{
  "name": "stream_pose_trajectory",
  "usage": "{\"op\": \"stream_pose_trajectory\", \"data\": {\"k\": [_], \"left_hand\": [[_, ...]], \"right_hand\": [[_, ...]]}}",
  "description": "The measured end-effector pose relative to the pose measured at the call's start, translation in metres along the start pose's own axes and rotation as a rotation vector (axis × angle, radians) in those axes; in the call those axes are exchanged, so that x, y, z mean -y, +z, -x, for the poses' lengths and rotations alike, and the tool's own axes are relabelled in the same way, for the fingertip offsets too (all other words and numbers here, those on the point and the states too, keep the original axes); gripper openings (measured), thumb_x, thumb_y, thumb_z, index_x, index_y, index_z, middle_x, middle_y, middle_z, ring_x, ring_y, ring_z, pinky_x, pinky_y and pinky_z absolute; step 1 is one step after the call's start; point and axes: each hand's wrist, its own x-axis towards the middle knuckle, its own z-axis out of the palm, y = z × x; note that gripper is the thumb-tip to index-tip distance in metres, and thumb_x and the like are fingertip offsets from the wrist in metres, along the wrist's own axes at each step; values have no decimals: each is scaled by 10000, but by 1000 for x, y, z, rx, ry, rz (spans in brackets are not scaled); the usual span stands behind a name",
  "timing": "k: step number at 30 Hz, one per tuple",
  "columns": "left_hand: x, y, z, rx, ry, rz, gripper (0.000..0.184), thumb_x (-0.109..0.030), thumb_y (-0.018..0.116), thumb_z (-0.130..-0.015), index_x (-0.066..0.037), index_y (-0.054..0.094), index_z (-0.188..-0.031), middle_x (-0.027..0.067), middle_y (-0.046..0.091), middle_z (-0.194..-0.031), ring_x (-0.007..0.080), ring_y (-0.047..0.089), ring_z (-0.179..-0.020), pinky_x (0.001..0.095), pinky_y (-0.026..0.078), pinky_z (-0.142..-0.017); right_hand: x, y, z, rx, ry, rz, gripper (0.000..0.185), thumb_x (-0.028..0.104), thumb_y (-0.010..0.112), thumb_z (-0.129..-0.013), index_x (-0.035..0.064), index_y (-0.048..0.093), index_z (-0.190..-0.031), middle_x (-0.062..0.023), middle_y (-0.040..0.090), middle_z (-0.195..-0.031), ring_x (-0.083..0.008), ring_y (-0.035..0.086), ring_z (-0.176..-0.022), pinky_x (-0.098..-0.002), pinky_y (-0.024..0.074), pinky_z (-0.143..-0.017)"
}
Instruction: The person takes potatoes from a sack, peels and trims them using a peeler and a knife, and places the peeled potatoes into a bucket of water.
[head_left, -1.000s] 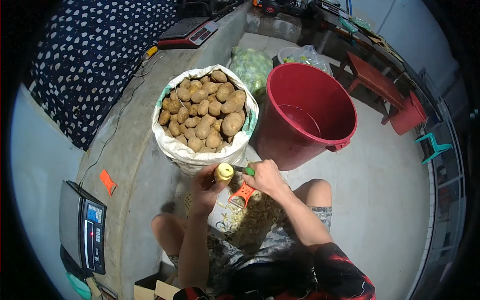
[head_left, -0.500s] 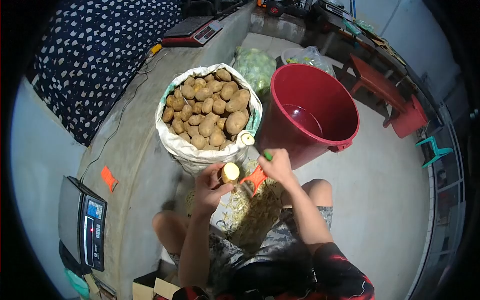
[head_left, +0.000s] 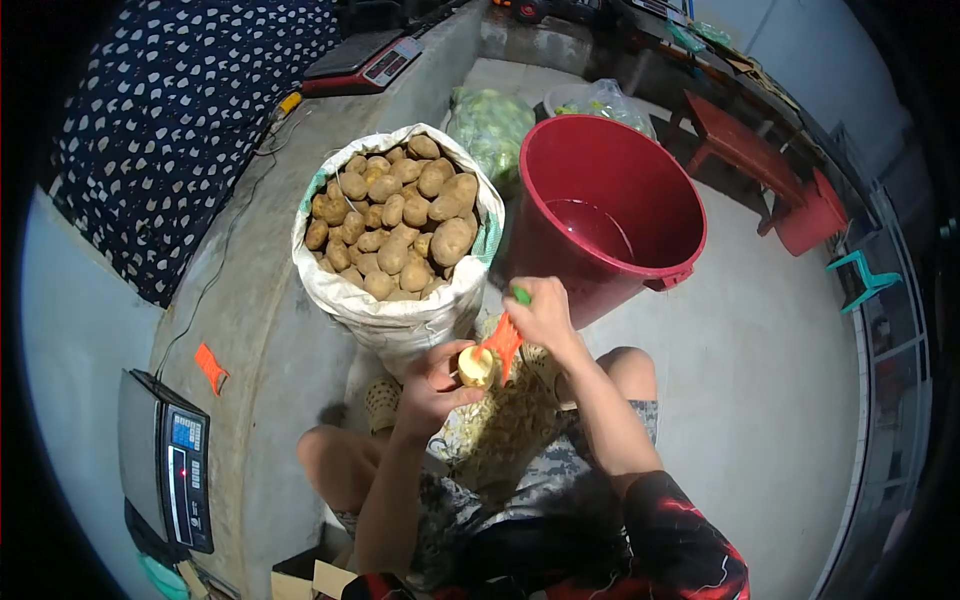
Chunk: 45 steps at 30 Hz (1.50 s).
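My left hand [head_left: 428,395] is wrapped round a potato [head_left: 476,367] whose pale cut end faces up. Just to the right, my right hand [head_left: 542,312] grips an orange peeler [head_left: 503,344] together with a green-handled tool [head_left: 520,295], whose blade is hidden. The peeler's head is at the right edge of the potato. Below both hands, peelings [head_left: 500,425] lie in a heap between my legs. Beyond my hands a white sack [head_left: 385,325] stands full of brown unpeeled potatoes [head_left: 400,210].
A large red bin [head_left: 600,180] with a little liquid inside stands right of the sack. Behind are a bag of green vegetables [head_left: 490,125] and a red bench [head_left: 745,145]. At left are a scale [head_left: 165,460] and another orange peeler [head_left: 211,368].
A piece of the potato's end came off and flew toward the sack; it is no longer visible. The green-handled tool has turned back in my right hand, and the orange peeler now meets the potato.
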Motion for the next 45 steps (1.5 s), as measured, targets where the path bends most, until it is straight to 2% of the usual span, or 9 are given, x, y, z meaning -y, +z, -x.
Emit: {"op": "stream_pose_trajectory", "data": {"k": [5,9,16,22,26,31,36,38,45], "left_hand": [[-1,-7,-2,40,83,173,615,104,700,-721,-3,498,-1292,91,605,-1154,194,594,-1084,333,490,-932],[4,2,-2,-43,104,170,579,135,661,-722,0,522,-1267,88,609,-1147,188,603,-1044,324,490,-904],[3,-3,2,-59,138,282,563,149,621,-734,-6,508,-1264,113,601,-1139,213,584,-1086,345,453,-955],[0,3,5,-43,87,190,585,114,659,-737,-14,470,-1276,101,571,-1157,191,570,-1069,327,445,-946],[3,-4,6,39,96,383,594,89,630,-730,-27,467,-1289,92,573,-1165,197,579,-1047,326,463,-920],[-6,3,4,-84,45,225,606,141,639,-712,-15,467,-1271,102,582,-1151,202,586,-1046,333,471,-911],[0,5,6,-1,39,257,589,66,652,-712,-6,474,-1269,97,583,-1147,213,574,-1074,339,457,-938],[1,7,8,-41,70,428,584,25,648,-717,1,468,-1272,94,580,-1153,212,559,-1096,339,431,-974],[-2,9,7,-78,78,232,590,74,625,-703,-6,454,-1261,88,548,-1170,217,555,-1099,339,429,-964]], "right_hand": [[-4,-8,-4,76,230,-198,279,248,603,-720,-2,555,-606,-199,515,-534,-382,542,-527,-442,439,-547],[14,-6,1,-39,-236,-96,285,244,599,-718,-9,546,-598,-177,533,-523,-351,525,-492,-421,435,-536],[-15,5,-8,107,268,-187,280,268,621,-688,4,554,-622,-170,525,-595,-359,544,-571,-439,403,-558],[13,-10,-4,-42,-210,33,263,271,640,-676,28,566,-606,-162,488,-558,-341,525,-630,-435,377,-607],[-26,5,-8,105,295,-190,266,267,652,-671,23,567,-607,-161,475,-583,-346,500,-608,-452,375,-615],[26,-21,0,27,-222,-24,262,271,655,-666,34,566,-601,-143,471,-592,-337,483,-618,-396,346,-657],[-13,-5,-9,-62,-114,59,253,244,663,-653,23,558,-593,-163,479,-594,-338,488,-616,-430,372,-664],[-13,-4,-6,112,248,-277,248,232,664,-651,17,555,-591,-167,470,-585,-331,487,-613,-443,379,-670],[9,-12,-5,-6,-166,-34,249,240,662,-651,18,563,-594,-154,469,-576,-326,488,-604,-426,380,-645]]}}
